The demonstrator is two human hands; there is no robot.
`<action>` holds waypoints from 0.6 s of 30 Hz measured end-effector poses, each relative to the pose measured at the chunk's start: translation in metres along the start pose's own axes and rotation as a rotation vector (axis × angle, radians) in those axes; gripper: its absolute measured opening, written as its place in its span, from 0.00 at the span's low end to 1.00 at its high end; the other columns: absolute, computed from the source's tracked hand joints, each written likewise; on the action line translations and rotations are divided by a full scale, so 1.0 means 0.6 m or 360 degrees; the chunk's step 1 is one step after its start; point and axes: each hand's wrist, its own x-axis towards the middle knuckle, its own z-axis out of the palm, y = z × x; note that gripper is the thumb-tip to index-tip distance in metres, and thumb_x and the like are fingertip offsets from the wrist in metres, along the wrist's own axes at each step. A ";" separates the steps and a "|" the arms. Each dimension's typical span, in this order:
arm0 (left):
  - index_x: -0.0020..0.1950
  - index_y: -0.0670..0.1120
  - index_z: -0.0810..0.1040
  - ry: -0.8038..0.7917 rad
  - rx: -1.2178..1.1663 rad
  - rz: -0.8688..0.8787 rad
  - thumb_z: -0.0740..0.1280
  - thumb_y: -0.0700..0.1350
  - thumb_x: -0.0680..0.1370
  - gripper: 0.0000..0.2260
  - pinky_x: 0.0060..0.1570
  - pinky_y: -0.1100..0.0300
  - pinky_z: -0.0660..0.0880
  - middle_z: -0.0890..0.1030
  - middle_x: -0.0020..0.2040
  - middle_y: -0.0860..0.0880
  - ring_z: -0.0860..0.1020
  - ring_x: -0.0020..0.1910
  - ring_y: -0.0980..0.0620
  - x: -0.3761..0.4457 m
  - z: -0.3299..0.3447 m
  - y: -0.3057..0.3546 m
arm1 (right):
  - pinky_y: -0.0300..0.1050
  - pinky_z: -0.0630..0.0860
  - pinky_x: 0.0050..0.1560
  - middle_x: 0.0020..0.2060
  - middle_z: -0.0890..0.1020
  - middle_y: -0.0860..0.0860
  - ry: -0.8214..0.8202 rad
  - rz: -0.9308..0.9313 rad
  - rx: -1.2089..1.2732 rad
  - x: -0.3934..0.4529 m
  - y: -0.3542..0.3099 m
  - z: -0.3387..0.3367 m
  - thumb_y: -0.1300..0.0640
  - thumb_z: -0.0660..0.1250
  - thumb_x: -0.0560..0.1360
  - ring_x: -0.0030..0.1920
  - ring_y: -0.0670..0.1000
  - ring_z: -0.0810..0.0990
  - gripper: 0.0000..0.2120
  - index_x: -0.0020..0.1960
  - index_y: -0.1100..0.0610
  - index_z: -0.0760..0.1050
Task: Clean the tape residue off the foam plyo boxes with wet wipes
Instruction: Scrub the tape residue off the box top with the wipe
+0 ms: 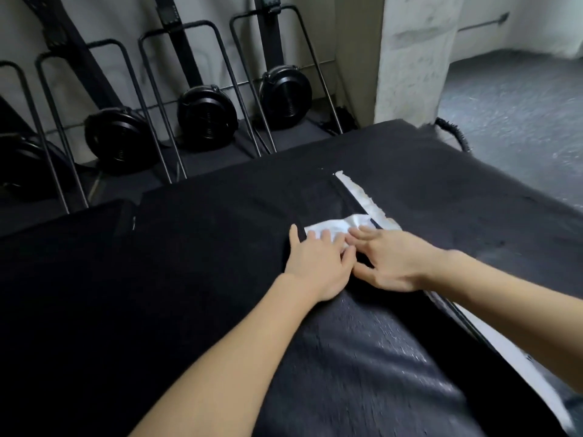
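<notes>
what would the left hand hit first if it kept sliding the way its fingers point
The left hand points up and right along the black foam plyo box. Its fingertips already rest on the crumpled white wet wipe; beyond that, probably the ragged white tape strip.

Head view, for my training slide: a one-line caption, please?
Both hands, left hand and right hand, press a wet wipe beside white tape residue.
</notes>
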 end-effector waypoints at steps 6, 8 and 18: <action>0.69 0.50 0.71 0.0021 0.0040 0.0199 0.38 0.59 0.78 0.31 0.73 0.33 0.49 0.77 0.64 0.48 0.71 0.64 0.45 -0.210 0.002 0.104 | 0.48 0.67 0.72 0.71 0.74 0.53 0.0041 -0.0084 -0.0008 -0.239 -0.088 0.024 0.40 0.49 0.78 0.72 0.54 0.70 0.32 0.76 0.54 0.66; 0.67 0.49 0.73 0.0042 0.0030 0.0269 0.43 0.58 0.79 0.27 0.73 0.33 0.50 0.78 0.61 0.49 0.72 0.62 0.44 -0.275 0.005 0.137 | 0.46 0.67 0.72 0.69 0.76 0.55 0.0160 -0.0143 -0.0090 -0.312 -0.116 0.043 0.42 0.56 0.78 0.70 0.54 0.73 0.30 0.75 0.57 0.69; 0.73 0.47 0.68 0.0143 0.0075 0.0216 0.42 0.59 0.81 0.29 0.72 0.33 0.50 0.73 0.69 0.49 0.68 0.68 0.45 -0.345 0.028 0.169 | 0.46 0.57 0.75 0.69 0.76 0.62 0.0350 -0.0116 -0.0230 -0.360 -0.133 0.101 0.46 0.55 0.80 0.71 0.59 0.74 0.29 0.72 0.65 0.72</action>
